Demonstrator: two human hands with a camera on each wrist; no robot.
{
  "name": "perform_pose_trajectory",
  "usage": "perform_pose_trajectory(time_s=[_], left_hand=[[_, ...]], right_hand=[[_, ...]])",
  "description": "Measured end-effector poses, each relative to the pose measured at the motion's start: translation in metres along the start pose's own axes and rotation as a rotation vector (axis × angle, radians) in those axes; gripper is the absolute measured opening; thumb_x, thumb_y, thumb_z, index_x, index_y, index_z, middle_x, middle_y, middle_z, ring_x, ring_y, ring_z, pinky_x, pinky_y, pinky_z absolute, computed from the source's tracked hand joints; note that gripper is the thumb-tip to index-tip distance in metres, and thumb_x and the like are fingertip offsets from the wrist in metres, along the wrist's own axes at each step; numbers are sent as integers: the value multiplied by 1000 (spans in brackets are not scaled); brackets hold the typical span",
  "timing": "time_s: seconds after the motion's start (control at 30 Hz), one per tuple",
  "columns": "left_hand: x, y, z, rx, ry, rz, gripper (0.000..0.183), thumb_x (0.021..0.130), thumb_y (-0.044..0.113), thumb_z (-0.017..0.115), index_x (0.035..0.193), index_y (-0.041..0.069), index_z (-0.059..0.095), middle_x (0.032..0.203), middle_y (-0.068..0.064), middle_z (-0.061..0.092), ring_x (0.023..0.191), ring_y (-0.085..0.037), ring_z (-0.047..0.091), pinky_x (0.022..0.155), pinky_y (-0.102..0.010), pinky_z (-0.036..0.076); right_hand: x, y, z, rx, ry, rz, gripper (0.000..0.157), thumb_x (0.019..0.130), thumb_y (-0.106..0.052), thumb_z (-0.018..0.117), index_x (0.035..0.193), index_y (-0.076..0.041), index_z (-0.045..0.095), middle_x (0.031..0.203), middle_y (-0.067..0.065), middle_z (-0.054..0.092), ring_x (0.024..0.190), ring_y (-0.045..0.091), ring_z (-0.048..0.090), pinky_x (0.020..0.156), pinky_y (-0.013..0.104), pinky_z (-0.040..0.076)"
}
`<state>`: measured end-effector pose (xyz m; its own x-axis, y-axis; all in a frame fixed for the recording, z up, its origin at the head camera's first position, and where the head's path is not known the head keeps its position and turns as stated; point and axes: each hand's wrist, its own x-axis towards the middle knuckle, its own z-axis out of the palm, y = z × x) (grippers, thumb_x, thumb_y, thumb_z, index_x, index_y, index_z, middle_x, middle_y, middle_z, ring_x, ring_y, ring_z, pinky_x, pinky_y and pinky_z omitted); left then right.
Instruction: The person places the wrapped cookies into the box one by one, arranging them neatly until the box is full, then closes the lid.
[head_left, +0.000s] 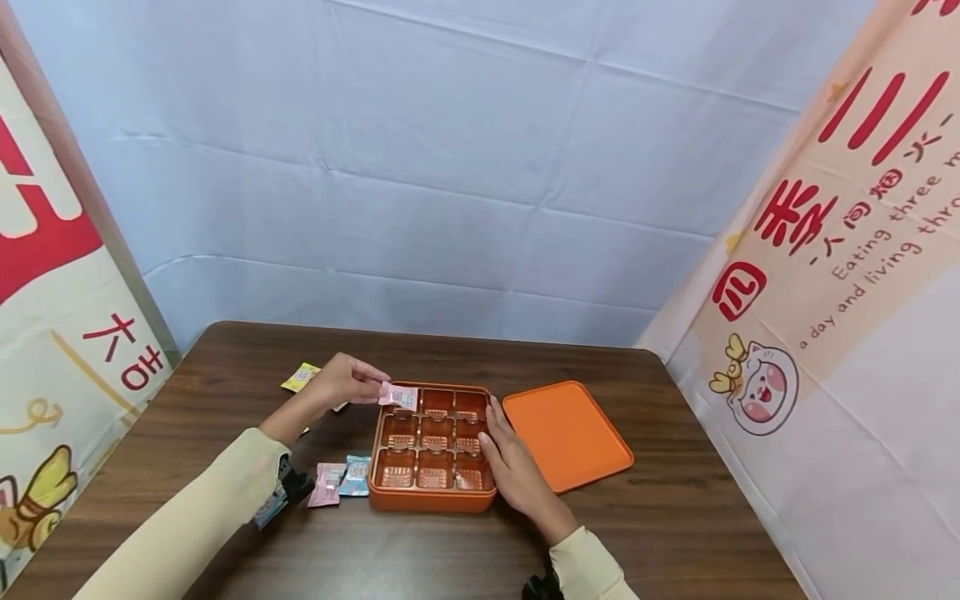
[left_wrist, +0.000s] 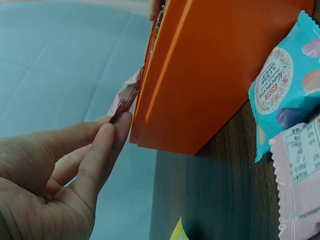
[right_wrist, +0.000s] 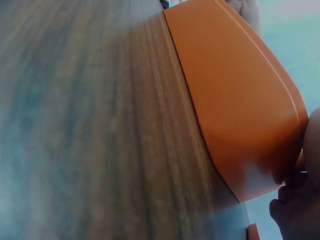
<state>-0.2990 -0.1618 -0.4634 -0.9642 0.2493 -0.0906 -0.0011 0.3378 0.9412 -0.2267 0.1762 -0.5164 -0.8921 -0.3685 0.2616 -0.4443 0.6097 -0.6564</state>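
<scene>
An orange box (head_left: 432, 502) with a grid of several compartments sits on the table. My left hand (head_left: 347, 382) pinches a small pink packet (head_left: 400, 396) by its left end, over the far-left compartment at the rim. In the left wrist view, thumb and fingers hold the packet (left_wrist: 125, 95) against the box's edge. My right hand (head_left: 517, 468) rests along the box's right side with its fingers fairly straight. The other compartments in view hold nothing. The right wrist view shows the box's plain outer wall (right_wrist: 235, 95) and part of the right hand (right_wrist: 300, 200).
An orange lid (head_left: 567, 435) lies flat to the right of the box. Left of it lie a blue macaron packet (head_left: 356, 476) and a pink packet (head_left: 327, 485). Another blue packet (head_left: 270, 507) is partly under the left forearm. A yellow packet (head_left: 301, 377) lies farther back.
</scene>
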Motion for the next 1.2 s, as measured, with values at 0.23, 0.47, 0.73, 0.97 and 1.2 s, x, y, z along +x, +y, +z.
perform_pose_trajectory(time_s=[0.23,0.47,0.73,0.97,1.2], left_hand=[[2,0,2,-17,-21,-9,23,93,3,72,114,-8,73,107,-20,74,92,-26,75,87,-49,58],[2,4,5,-69,-58,-7,26,94,-4,68,117,-13,69,104,-22,74,89,-26,75,90,-51,56],[2,3,3,-72,-43,30,27,95,-3,68,119,-14,68,103,-24,74,89,-29,75,87,-49,58],[-3,-3,-4,-92,-26,28,31,96,-1,67,124,-14,65,102,-23,74,87,-30,75,84,-50,59],[-8,-9,-8,-2,8,26,36,101,18,65,130,-3,66,102,-18,74,85,-32,74,75,-50,62]], right_hand=[[0,0,-2,6,-22,-2,57,112,-29,41,158,-1,25,169,3,9,152,26,20,120,54,26],[-1,1,-1,3,-32,23,57,112,-32,41,159,-3,25,168,-3,8,153,20,17,121,50,24],[0,1,-2,-20,-8,-1,58,111,-32,41,158,-1,27,169,3,11,152,27,22,119,54,27],[0,-1,-3,-12,-10,-4,57,111,-30,43,158,-2,28,168,1,11,152,26,23,120,53,27],[-2,0,-2,-19,-9,10,57,111,-30,42,159,-2,27,168,1,11,151,27,23,119,55,27]])
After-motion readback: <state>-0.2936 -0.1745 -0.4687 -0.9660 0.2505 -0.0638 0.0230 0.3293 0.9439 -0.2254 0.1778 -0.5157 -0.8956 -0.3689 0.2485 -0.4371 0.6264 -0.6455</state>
